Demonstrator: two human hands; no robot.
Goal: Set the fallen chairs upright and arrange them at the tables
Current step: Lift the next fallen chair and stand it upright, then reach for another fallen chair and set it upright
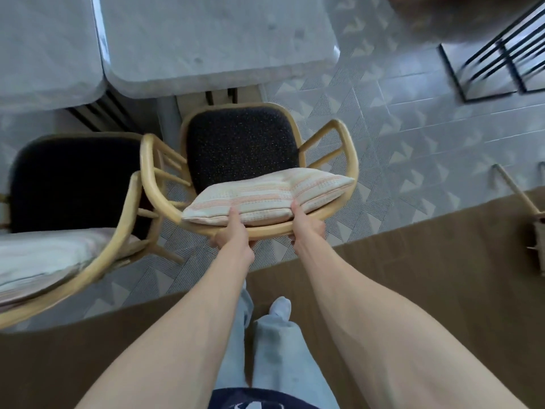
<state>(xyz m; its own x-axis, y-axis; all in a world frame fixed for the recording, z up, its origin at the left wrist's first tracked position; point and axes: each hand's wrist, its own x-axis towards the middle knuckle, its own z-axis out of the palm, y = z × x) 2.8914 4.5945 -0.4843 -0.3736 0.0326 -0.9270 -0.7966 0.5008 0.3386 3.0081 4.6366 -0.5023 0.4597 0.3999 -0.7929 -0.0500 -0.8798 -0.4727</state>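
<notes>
Left hand [233,237] and right hand [306,228] clamped on rattan armchair [165,199] back rail, thumbs pinning striped cushion [265,196]; marble table [206,39] edge just ahead, second armchair [97,258] close left, open tiled floor [413,137] right.

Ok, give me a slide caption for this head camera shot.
Both hands, left hand and right hand, grip the cushioned chair by its back rail, facing the table.

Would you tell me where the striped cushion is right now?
In the head view, centre: the striped cushion leans against the held chair's curved back rail, pinned by both thumbs.
</notes>
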